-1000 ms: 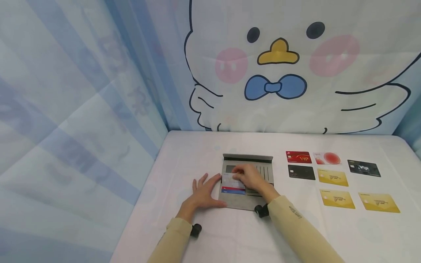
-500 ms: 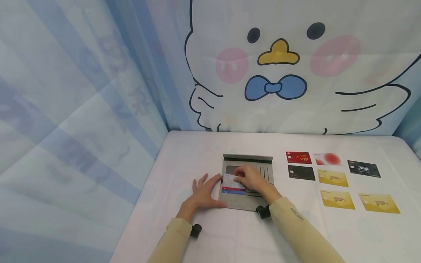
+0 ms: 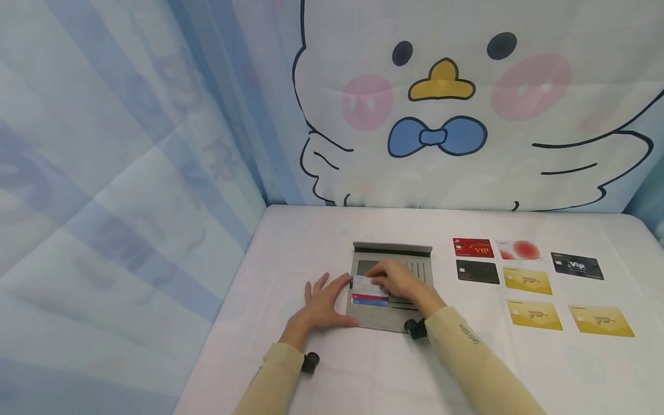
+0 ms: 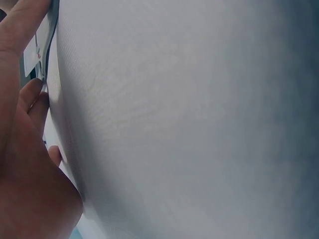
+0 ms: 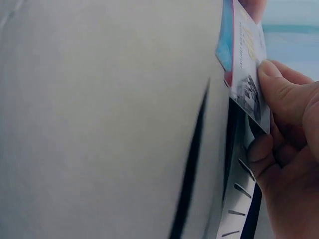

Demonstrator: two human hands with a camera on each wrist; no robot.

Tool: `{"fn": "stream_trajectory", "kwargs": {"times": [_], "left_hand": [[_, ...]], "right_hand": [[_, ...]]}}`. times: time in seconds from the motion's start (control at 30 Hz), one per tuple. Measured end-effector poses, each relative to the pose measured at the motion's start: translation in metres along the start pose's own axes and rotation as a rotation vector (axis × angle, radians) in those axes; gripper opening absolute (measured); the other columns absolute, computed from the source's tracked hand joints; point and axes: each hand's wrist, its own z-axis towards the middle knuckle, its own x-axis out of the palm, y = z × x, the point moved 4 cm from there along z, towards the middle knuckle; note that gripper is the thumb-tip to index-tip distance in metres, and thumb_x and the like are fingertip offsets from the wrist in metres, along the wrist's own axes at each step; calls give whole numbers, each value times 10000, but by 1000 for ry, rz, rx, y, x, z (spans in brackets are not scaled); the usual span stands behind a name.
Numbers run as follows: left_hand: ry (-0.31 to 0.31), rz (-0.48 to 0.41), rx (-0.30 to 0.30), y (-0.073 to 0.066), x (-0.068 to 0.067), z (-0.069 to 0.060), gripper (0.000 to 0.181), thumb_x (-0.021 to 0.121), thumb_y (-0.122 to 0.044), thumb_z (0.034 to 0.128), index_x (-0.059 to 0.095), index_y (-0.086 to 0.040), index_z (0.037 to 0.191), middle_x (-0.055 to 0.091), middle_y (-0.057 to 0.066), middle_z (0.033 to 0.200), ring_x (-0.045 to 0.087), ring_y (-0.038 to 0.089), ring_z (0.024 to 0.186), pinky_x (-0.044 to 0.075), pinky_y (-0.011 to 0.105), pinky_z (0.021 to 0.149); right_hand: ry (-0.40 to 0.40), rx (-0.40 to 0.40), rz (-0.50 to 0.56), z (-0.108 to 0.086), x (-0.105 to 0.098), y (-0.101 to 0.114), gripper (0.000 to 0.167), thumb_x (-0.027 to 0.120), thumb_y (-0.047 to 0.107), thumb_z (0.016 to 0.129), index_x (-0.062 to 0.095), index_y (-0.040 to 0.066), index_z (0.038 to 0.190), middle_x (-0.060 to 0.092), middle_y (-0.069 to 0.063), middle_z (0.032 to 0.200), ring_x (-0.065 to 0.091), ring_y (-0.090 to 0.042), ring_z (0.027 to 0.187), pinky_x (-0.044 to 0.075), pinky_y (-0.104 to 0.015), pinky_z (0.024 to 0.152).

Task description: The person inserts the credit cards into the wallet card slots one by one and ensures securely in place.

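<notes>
A grey holder (image 3: 384,321) with a raised back flap and several slots lies flat on the table. Over its left half is a white card (image 3: 367,286) with red and blue bands, its upper right part pinched by the right hand (image 3: 404,283). In the right wrist view the thumb of the right hand (image 5: 294,129) presses the face of the white card (image 5: 249,59), fingers behind it; a light-blue piece (image 5: 226,40) shows beside it. The left hand (image 3: 323,308), fingers spread, touches the holder's left edge. The left wrist view shows the left hand (image 4: 30,169) against the edge.
To the right on the white table (image 3: 415,380) lie a red card (image 3: 473,248), a white-and-red card (image 3: 519,250), a dark card (image 3: 478,272), a black card (image 3: 577,266) and three gold cards, one (image 3: 602,320) farthest right. A patterned curtain (image 3: 129,202) hangs at the left.
The white card's top edge sits slightly lower, and a dark print near its right end now shows beside the right hand's fingers. The left hand keeps its place at the holder.
</notes>
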Motion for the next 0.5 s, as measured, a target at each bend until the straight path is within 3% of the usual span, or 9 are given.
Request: {"fn": "stream_trajectory", "kwargs": {"times": [0.23,0.5], "left_hand": [[4,8,-1,1,3,2,994,865,-479,751,369,-211,1570,333,2,1620,96,353,1511,-58,660,1145],[0,0,5,1,1,1,997,865,-480,750,374,-186,1566,337,16,1618,101,365,1508,-55,673,1141]], "right_hand": [[20,-40,-54,0,2,1,181,657,-10,947,767,13,1090,711,-95,1026,655,-279,981,542,-455,879],[6,-36,-68,-7,6,4,177,677,3,939,762,39,1090,692,-46,1006,656,-231,958,550,-429,876]]}}
